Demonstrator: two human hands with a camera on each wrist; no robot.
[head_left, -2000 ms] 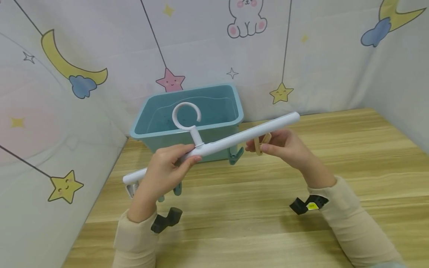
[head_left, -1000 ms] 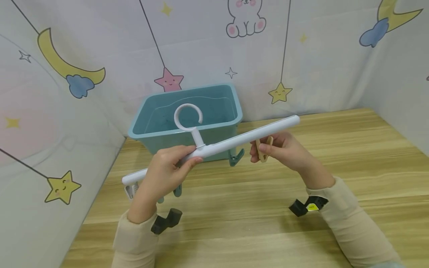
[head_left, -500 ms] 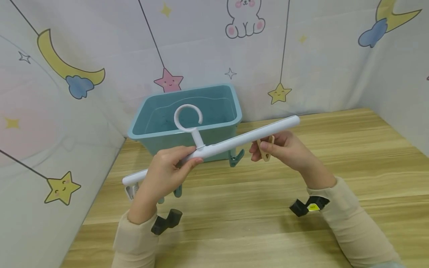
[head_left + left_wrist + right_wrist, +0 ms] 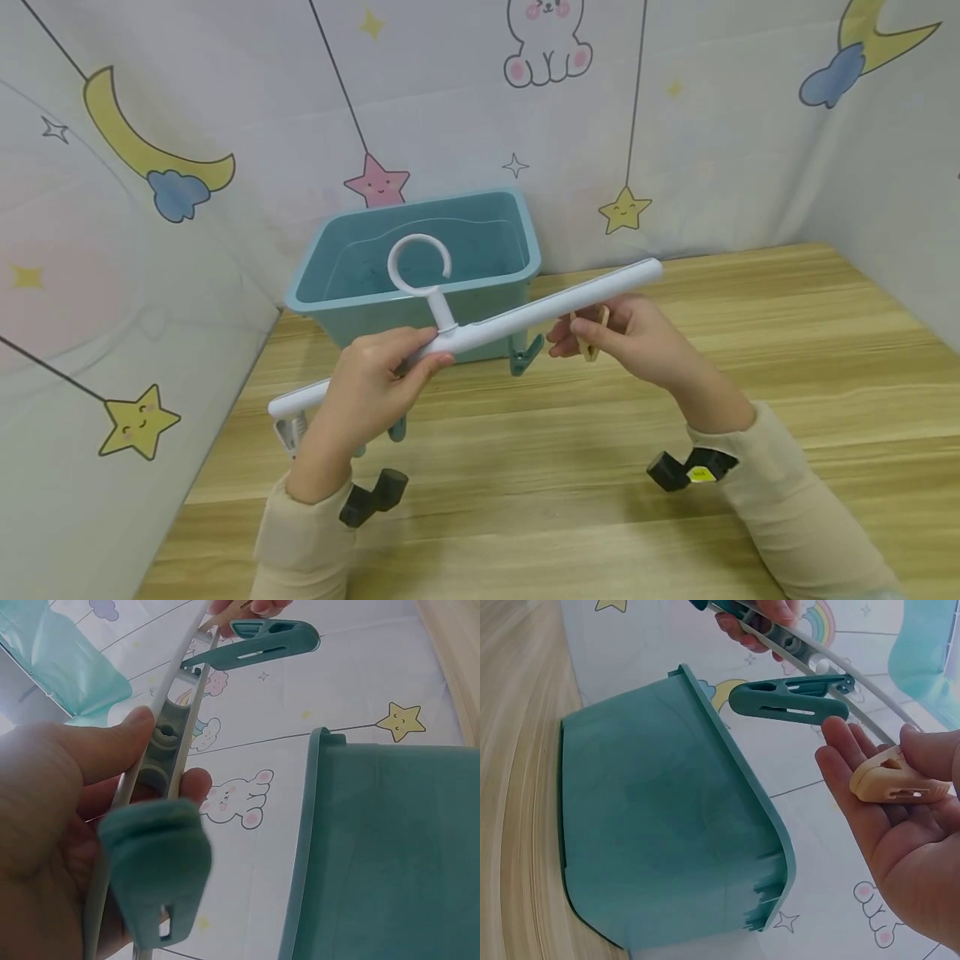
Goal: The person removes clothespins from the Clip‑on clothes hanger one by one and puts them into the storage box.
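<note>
My left hand [image 4: 367,387] grips a white clip hanger [image 4: 558,307] just beside its round hook, thumb and fingers around the bar. Under the bar's right part, my right hand [image 4: 637,337] pinches a beige clip [image 4: 889,784] between thumb and fingers. In the right wrist view it lies close to the bar; whether it is joined to it I cannot tell. Between the hands a teal clip [image 4: 527,356] hangs from the hollow underside. Another teal clip [image 4: 157,862] sits by the left hand in the left wrist view. A pale grey clip [image 4: 290,432] hangs near the left end.
A teal plastic bin [image 4: 480,287] stands on the wooden table [image 4: 540,467] behind the hanger, near the back wall. White cloth [image 4: 712,167] printed with stars and moons hangs behind and on both sides. Black wrist cameras [image 4: 375,497] sit on both cuffs.
The right hand has turned the beige clip beneath the bar and shifted slightly left over the last half second. The left hand and hanger have barely moved.
</note>
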